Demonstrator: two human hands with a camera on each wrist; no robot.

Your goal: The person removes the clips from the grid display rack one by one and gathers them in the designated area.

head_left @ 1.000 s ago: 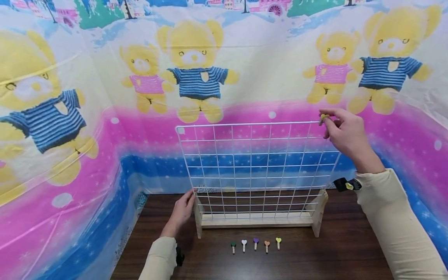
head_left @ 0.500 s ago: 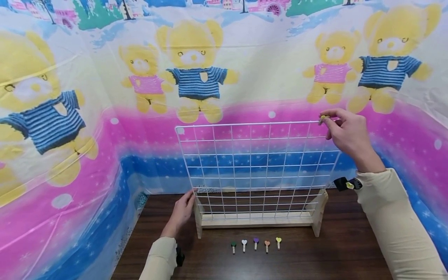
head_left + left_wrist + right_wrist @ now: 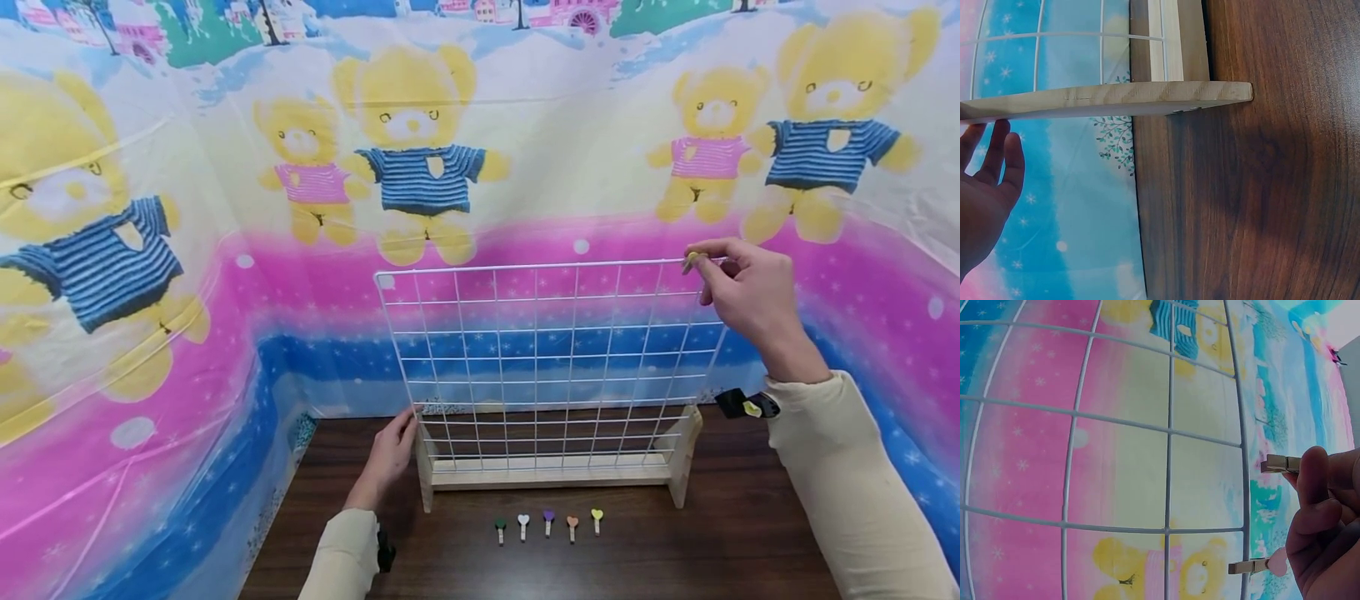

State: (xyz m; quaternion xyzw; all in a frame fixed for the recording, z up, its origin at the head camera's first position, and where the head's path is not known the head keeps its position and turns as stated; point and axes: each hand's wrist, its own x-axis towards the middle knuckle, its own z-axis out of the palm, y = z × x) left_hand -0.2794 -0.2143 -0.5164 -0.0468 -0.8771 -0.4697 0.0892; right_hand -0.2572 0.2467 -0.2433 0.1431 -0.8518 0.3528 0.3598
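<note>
My right hand (image 3: 753, 287) pinches a small wooden clothespin (image 3: 1282, 464) at the upper right corner of the white wire grid (image 3: 536, 358). In the head view a yellow heart (image 3: 696, 257) shows at these fingertips. From the right wrist view, the pin's jaws point toward the top wire, with a gap between. Below it, a clothespin with a pink heart (image 3: 1277, 562) is clipped on that wire. My left hand (image 3: 390, 450) rests its fingertips against the outer side of the left wooden upright (image 3: 1116, 97); its thumb is hidden in the left wrist view.
Several heart clothespins lie in a row before the stand: green (image 3: 500, 527), white (image 3: 523, 523), purple (image 3: 548, 519), orange (image 3: 572, 524) and yellow (image 3: 597, 517). The grid stands in a wooden base (image 3: 551, 476) on a dark table (image 3: 637, 558). A bear-print cloth (image 3: 570, 183) hangs behind.
My right hand has shifted slightly right and down at the grid's corner, and the pinched clothespin has tilted a little. The left hand stays at the upright.
</note>
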